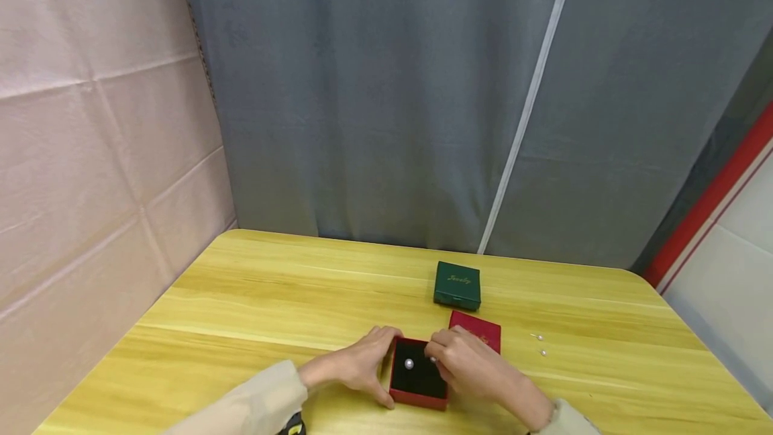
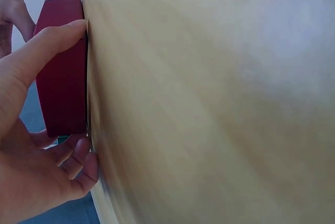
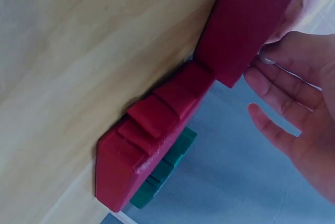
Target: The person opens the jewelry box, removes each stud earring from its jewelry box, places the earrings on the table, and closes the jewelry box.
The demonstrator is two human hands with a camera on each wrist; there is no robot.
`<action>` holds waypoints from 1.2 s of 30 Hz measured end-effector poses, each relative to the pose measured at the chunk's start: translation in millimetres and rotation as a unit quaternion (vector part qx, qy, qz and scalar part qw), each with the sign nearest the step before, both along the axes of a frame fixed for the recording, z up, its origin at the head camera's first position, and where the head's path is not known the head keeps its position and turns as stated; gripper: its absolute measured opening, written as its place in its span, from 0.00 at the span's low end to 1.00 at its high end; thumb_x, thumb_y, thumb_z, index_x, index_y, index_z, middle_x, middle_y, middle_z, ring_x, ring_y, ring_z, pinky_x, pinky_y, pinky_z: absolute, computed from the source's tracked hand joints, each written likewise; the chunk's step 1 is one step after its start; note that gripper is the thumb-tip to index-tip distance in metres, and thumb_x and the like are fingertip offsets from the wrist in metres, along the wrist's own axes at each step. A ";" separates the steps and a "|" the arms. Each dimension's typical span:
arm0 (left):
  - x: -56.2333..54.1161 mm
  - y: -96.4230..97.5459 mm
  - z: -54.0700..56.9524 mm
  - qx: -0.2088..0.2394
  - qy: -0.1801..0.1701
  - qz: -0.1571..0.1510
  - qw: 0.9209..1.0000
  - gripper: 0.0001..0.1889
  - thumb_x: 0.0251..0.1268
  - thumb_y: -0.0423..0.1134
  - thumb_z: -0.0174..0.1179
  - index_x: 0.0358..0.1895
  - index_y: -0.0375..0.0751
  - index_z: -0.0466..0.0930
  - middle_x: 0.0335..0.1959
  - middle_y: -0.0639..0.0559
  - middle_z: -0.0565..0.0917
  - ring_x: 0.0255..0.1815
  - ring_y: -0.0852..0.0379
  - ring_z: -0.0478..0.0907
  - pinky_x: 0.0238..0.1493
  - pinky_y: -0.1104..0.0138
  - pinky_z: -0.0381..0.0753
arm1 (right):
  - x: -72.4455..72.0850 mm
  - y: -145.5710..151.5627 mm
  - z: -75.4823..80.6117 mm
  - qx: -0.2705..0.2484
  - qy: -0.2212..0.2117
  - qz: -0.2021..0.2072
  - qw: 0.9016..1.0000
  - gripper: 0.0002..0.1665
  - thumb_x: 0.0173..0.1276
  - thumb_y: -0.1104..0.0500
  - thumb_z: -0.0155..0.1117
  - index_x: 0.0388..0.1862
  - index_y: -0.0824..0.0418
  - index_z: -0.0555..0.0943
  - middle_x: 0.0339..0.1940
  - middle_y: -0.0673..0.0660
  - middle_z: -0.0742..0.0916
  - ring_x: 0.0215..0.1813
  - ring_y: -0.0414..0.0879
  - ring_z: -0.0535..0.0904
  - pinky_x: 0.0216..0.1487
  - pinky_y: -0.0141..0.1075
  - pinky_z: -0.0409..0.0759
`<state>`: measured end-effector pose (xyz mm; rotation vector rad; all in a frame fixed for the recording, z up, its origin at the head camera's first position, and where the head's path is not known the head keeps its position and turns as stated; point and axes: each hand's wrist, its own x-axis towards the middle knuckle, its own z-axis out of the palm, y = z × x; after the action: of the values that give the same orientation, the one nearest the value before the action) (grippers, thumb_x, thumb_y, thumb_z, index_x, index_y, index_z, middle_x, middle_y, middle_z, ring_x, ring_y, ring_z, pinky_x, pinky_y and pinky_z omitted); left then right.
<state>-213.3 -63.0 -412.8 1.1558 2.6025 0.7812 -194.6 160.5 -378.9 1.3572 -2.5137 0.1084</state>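
An open red jewelry box [image 1: 418, 399] with a black lining sits near the table's front edge. One pearl earring [image 1: 408, 364] rests on the lining, left of its middle. My left hand [image 1: 364, 362] holds the box from the left, thumb [image 2: 68, 31] along the near corner and fingers around the far side. Over the right part of the box, my right hand [image 1: 468, 362] pinches a second pearl earring [image 3: 267, 59], mostly hidden by the fingertips. The red lid [image 1: 483, 329] lies just behind the box, partly covered by the right hand.
A closed green jewelry box [image 1: 457, 284] with gold lettering stands behind the red lid. Two small pearl earrings [image 1: 540, 337] lie to the right on the wooden table [image 1: 290, 287]. A grey curtain [image 1: 374, 99] hangs along the table's back edge.
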 end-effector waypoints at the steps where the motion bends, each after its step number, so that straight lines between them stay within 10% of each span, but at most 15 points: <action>1: 0.1 0.1 0.0 0.000 0.001 0.000 1.000 0.45 0.31 0.48 0.74 0.57 0.41 0.58 0.50 0.57 0.67 0.46 0.63 0.60 0.50 0.70 0.65 | -0.1 0.8 0.9 -0.003 -0.002 -0.001 1.000 0.04 0.52 0.64 0.64 0.29 0.58 0.79 0.24 0.46 0.78 0.28 0.36 0.72 0.37 0.31 0.74; 16: 0.8 0.1 1.3 -0.008 -0.003 0.002 1.000 0.46 0.32 0.48 0.73 0.58 0.40 0.57 0.51 0.56 0.66 0.47 0.63 0.60 0.51 0.70 0.66 | -7.2 31.6 12.0 -0.091 0.032 -0.007 0.995 0.10 0.45 0.66 0.70 0.28 0.58 0.79 0.26 0.47 0.78 0.28 0.38 0.73 0.31 0.29 0.76; 24: 0.6 0.7 0.2 -0.007 0.005 0.004 1.000 0.46 0.31 0.48 0.74 0.57 0.40 0.58 0.50 0.56 0.67 0.47 0.63 0.61 0.51 0.70 0.66 | -8.1 53.6 22.6 -0.099 -0.031 -0.062 0.993 0.15 0.43 0.67 0.72 0.32 0.61 0.79 0.27 0.49 0.80 0.29 0.38 0.75 0.31 0.27 0.77; 36: 0.6 0.4 1.2 -0.012 0.000 0.008 1.000 0.47 0.31 0.49 0.74 0.58 0.40 0.57 0.51 0.55 0.66 0.49 0.62 0.61 0.52 0.69 0.66 | -17.9 90.7 12.0 -0.123 -0.012 -0.127 0.984 0.09 0.46 0.68 0.68 0.28 0.61 0.78 0.26 0.47 0.80 0.27 0.37 0.73 0.27 0.29 0.75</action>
<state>-212.7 -62.6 -411.6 1.1297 2.6171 0.7511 -212.5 251.2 -366.9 0.9388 -2.5662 0.3708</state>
